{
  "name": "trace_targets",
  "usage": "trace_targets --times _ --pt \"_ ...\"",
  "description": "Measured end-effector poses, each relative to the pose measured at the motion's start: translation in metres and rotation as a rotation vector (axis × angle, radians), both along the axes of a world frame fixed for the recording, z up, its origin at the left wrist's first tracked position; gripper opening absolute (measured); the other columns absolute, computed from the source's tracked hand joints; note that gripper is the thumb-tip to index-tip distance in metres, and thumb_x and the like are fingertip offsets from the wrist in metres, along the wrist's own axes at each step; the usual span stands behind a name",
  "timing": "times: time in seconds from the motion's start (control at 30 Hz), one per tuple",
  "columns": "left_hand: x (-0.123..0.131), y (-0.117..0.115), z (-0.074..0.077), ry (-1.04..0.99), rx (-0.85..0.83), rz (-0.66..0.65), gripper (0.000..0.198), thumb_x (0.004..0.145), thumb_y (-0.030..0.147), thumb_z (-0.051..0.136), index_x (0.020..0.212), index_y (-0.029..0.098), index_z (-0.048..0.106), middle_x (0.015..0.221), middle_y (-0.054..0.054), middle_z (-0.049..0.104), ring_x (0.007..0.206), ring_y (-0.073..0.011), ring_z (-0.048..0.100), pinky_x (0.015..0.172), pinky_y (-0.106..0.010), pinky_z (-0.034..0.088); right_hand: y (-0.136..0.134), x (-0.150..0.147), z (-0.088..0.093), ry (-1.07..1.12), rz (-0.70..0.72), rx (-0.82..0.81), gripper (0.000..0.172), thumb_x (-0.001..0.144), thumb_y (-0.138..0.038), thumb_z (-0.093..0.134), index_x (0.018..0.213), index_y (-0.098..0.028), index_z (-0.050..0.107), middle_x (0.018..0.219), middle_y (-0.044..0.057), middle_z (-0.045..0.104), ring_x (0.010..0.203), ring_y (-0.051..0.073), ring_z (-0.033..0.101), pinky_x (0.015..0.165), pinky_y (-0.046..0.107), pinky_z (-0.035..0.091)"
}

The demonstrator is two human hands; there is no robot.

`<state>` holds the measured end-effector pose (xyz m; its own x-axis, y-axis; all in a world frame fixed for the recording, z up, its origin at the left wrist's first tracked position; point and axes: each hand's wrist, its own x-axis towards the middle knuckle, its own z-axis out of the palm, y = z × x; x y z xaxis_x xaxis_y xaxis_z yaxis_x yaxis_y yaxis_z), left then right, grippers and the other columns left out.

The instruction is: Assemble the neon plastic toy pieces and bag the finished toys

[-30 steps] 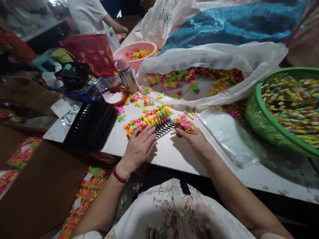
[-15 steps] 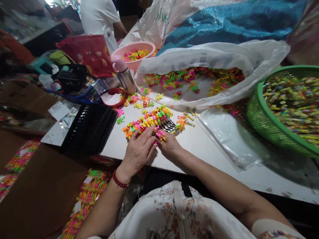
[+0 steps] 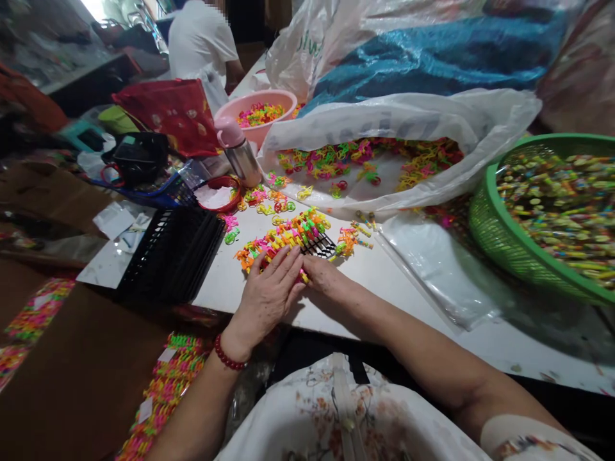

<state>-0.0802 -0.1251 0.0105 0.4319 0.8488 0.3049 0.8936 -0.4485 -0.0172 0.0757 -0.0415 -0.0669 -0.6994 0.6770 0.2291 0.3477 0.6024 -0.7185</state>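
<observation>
A black grid rack [image 3: 321, 244] lies on the white table [image 3: 365, 288], mostly covered by rows of small neon plastic pieces [image 3: 288, 234]. My left hand [image 3: 266, 294] lies flat on the near end of the rack, fingers stretched over the pieces. My right hand [image 3: 323, 276] meets it from the right, fingertips pinched at the rack's near edge; what they hold is hidden. A small heap of loose neon pieces [image 3: 350, 238] lies just right of the rack.
A stack of black racks [image 3: 173, 256] stands to the left. Behind are a clear bag of neon pieces [image 3: 365, 160], a pink bowl [image 3: 259, 115], a pink-capped steel bottle [image 3: 240, 150] and a green basket [image 3: 542, 211]. A person in white [image 3: 202, 45] stands far back.
My right hand set down the clump of neon pieces it held right of the rack and moved left to meet my left hand. The left hand stayed on the rack.
</observation>
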Motion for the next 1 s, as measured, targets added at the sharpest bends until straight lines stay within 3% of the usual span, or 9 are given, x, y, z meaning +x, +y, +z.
trace_targets --times 0.17,0.3,0.43,0.53,0.6,0.77,0.87,0.93,1.0 --pt "0.002 0.001 0.000 -0.003 0.007 0.019 0.049 0.096 0.033 0.045 0.143 0.016 0.043 0.150 -0.012 0.042 0.141 -0.0257 0.037 0.115 -0.050 0.025 -0.001 0.002 0.006 0.020 -0.001 -0.013 0.009 0.087 -0.016 0.058 0.091 -0.015 0.066 0.089 0.007 0.066 0.083 0.019 0.058 0.078 0.030 0.048" --pt "0.001 0.001 -0.001 0.005 0.016 0.018 0.052 0.095 0.034 0.047 0.143 0.015 0.043 0.150 -0.014 0.042 0.141 -0.0267 0.037 0.116 -0.050 0.025 -0.023 0.019 0.021 0.077 -0.138 -0.012 0.025 0.093 -0.018 0.053 0.117 -0.016 0.062 0.111 0.010 0.066 0.100 0.019 0.060 0.089 0.031 0.047" --pt "0.000 -0.001 0.002 0.023 0.019 -0.016 0.053 0.095 0.036 0.048 0.145 0.020 0.041 0.152 -0.012 0.038 0.142 -0.0265 0.036 0.115 -0.051 0.025 -0.040 0.045 0.037 -0.258 -0.371 0.094 0.038 0.100 -0.033 0.045 0.136 -0.022 0.049 0.105 0.010 0.065 0.088 0.021 0.062 0.075 0.030 0.047" --pt "-0.001 -0.001 0.005 0.022 0.017 -0.063 0.045 0.095 0.034 0.049 0.140 0.026 0.046 0.152 -0.008 0.041 0.141 -0.0263 0.036 0.116 -0.054 0.022 -0.037 0.064 0.040 -0.496 -0.479 0.171 0.033 0.100 -0.039 0.044 0.123 -0.021 0.057 0.102 0.011 0.063 0.081 0.020 0.061 0.066 0.028 0.042" --pt "-0.002 0.000 0.006 -0.008 0.023 -0.095 0.040 0.095 0.031 0.049 0.135 0.024 0.051 0.146 -0.008 0.048 0.140 -0.0253 0.039 0.117 -0.054 0.021 -0.033 0.075 0.037 -0.534 -0.525 0.186 0.027 0.100 -0.038 0.044 0.108 -0.020 0.063 0.098 0.010 0.063 0.079 0.019 0.061 0.063 0.027 0.039" --pt "-0.001 0.004 0.007 -0.070 0.016 -0.121 0.032 0.095 0.027 0.050 0.124 0.018 0.057 0.131 -0.010 0.062 0.134 -0.0248 0.046 0.115 -0.051 0.028 -0.037 0.097 0.024 -0.251 -0.623 0.125 0.013 0.093 -0.021 0.048 0.092 -0.019 0.061 0.085 0.006 0.063 0.072 0.018 0.058 0.064 0.028 0.041" --pt "-0.001 0.007 0.008 -0.090 -0.006 -0.127 0.029 0.095 0.026 0.050 0.121 0.017 0.057 0.127 -0.009 0.065 0.132 -0.0245 0.048 0.111 -0.047 0.035 -0.042 0.096 0.019 0.015 -0.687 -0.057 0.006 0.088 -0.024 0.055 0.084 -0.021 0.056 0.071 0.001 0.060 0.062 0.016 0.055 0.060 0.028 0.042" --pt "0.000 0.008 0.008 -0.106 -0.014 -0.126 0.027 0.094 0.025 0.050 0.119 0.017 0.058 0.125 -0.009 0.065 0.131 -0.0242 0.049 0.111 -0.046 0.036 -0.043 0.088 0.017 0.171 -0.706 -0.216 0.011 0.086 -0.031 0.059 0.085 -0.022 0.054 0.068 -0.001 0.059 0.057 0.015 0.054 0.056 0.027 0.043" --pt "-0.001 0.009 0.008 -0.121 -0.016 -0.123 0.026 0.094 0.024 0.051 0.118 0.017 0.058 0.124 -0.009 0.065 0.131 -0.0238 0.049 0.112 -0.046 0.036 -0.041 0.077 0.015 0.313 -0.636 -0.372 0.018 0.085 -0.037 0.060 0.092 -0.022 0.055 0.072 -0.001 0.060 0.057 0.014 0.055 0.056 0.027 0.046"
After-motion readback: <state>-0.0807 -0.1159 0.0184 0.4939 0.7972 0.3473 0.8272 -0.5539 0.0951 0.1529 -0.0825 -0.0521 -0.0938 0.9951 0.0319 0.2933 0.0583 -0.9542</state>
